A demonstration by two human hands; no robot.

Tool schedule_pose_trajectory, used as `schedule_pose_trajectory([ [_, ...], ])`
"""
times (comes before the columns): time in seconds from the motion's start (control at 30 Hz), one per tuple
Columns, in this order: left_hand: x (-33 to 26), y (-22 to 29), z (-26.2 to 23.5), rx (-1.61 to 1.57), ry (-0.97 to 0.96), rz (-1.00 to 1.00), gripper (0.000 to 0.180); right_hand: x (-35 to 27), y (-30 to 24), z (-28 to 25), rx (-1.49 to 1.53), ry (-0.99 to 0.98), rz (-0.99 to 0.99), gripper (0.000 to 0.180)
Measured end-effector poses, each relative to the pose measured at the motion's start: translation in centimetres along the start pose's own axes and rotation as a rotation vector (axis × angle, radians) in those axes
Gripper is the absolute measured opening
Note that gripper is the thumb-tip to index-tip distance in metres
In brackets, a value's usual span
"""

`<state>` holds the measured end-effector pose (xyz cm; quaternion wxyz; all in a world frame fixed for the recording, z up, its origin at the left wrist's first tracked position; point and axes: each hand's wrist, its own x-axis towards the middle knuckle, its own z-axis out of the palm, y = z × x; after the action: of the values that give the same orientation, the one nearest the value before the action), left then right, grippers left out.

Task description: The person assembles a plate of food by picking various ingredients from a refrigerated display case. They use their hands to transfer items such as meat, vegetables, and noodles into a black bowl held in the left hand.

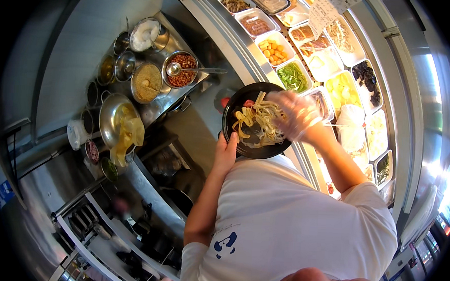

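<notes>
My left hand [226,151] grips the near left rim of a black bowl [258,152], thumb on the edge and the other fingers hidden beneath. Inside lie pale flat noodles [269,118], curled yellowish strips [243,120], some clear thin strands and a few pinkish-red pieces [248,104]. My right hand [297,115], in a clear plastic glove, is over the bowl's right side beside the noodles. Motion smears its fingers, so whether it holds anything cannot be made out.
A lit counter on the right carries white trays of food, including green slices [292,77], yellow slices [343,90] and black fungus [366,82]. On the left stand several steel bowls, one with peanuts [186,62] and a ladle [203,69].
</notes>
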<state>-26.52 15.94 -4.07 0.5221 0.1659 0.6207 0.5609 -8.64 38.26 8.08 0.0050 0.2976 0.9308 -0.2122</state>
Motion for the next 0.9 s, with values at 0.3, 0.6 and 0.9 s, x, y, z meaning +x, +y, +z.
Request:
schedule_pose_trajectory([
  [0.3,-1.4,3.5,-2.4,0.022,-0.072,0.013,0.034,-1.1,-3.9,2.8,0.161,-0.110,-0.070,0.046],
  [0.6,-1.3,2.4,-5.5,-0.062,-0.145,0.154,0.040,-2.9,-8.8,-5.2,0.755,0.199,0.074,0.035],
  [0.9,-1.9,3.0,-6.9,-0.178,-0.208,0.233,0.040,-3.3,-12.7,-7.1,0.467,0.341,-0.010,0.025],
])
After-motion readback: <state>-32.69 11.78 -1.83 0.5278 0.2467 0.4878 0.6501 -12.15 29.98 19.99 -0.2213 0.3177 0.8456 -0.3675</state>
